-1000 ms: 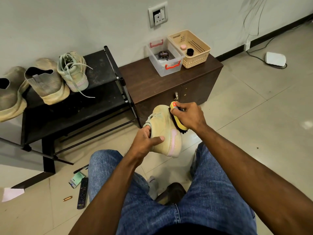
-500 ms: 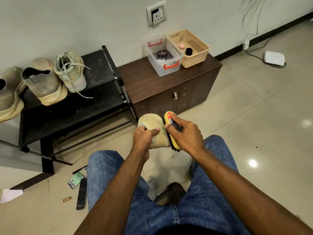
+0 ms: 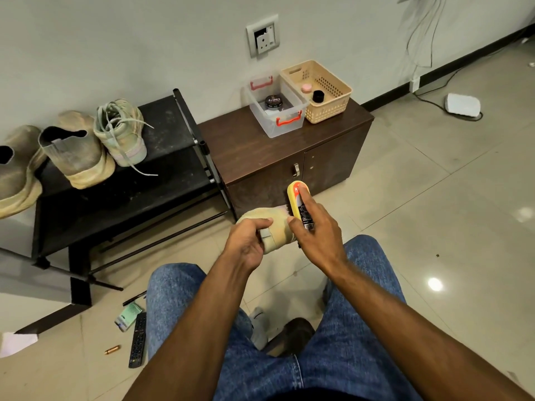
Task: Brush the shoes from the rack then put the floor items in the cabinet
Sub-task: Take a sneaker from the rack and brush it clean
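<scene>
Left grip (image 3: 248, 241): we see it curled round the tan shoe (image 3: 273, 227).
Right grip (image 3: 317, 230): we see it clasping the yellow brush (image 3: 298, 198), bristles against the shoe.

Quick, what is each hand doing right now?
Left hand: holding a tan shoe.
Right hand: holding a yellow brush against it.

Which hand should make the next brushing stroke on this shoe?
Right. The right hand already grips the brush against the shoe; the left hand is busy steadying it.
</scene>
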